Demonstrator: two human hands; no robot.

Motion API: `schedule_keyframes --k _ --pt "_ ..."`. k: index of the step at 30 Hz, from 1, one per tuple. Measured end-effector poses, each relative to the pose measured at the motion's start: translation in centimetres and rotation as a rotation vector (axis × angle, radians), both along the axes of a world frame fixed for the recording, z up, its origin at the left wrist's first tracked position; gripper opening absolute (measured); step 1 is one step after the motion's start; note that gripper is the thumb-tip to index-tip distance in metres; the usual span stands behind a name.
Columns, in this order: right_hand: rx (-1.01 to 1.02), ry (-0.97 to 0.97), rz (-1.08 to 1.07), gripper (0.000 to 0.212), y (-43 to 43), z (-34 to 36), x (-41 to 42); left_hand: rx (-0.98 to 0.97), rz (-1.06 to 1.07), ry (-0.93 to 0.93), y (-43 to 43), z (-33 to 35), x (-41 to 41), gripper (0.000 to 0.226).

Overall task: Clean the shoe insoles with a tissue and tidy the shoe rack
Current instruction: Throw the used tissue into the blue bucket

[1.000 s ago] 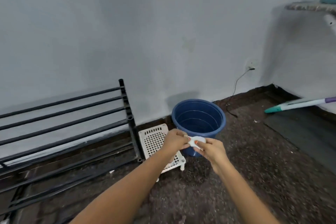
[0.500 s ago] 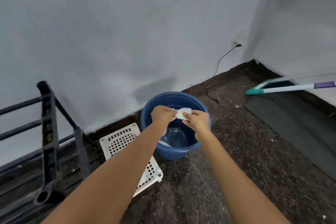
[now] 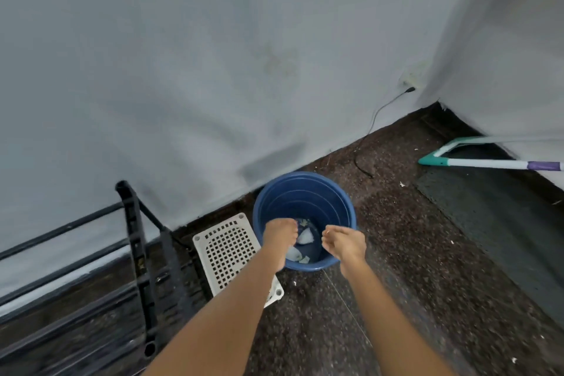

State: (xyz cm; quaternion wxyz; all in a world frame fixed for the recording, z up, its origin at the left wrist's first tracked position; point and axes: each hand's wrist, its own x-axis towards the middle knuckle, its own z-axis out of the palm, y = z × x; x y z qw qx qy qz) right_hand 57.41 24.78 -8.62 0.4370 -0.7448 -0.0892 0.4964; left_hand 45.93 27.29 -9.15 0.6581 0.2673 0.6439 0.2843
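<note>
Blue plastic marks the landmark: a bucket (image 3: 305, 192) standing on the speckled floor (image 3: 396, 284) against the grey wall (image 3: 213, 70). The tissue (image 3: 304, 236), a crumpled white piece, lies on the bucket's bottom among a few other pale scraps. Both hands hover over the bucket's near side. The left hand (image 3: 280, 233) is above the near-left part of the opening, fingers loosely curled downward and gripping nothing. The right hand (image 3: 345, 241) is above the near-right rim, fingers slack and slightly apart, also empty. Neither hand touches the tissue. Just left of the bucket lies a white perforated tray (image 3: 225, 250), and farther left stands the black rack (image 3: 137, 253). Well right of the bucket are a mop (image 3: 488, 163) and a dark mat (image 3: 503, 223). Behind the bucket to the right, a black cable (image 3: 370, 125) runs up the wall.
</note>
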Motion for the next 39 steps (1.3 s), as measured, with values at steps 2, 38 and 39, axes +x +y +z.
schedule_keyframes --k 2,38,39 --pt "-0.017 0.030 0.045 0.011 -1.2 1.8 -0.7 -0.026 -0.012 -0.014 -0.9 2.3 -0.3 0.030" --pt "0.662 -1.297 1.551 0.053 -15.0 37.8 -30.3 0.351 -0.071 1.377 -25.3 39.6 -29.4 0.050" --pt "0.695 -1.295 1.577 0.053 -15.7 37.8 -31.1 0.299 -0.057 1.338 -26.4 39.8 -29.8 0.054"
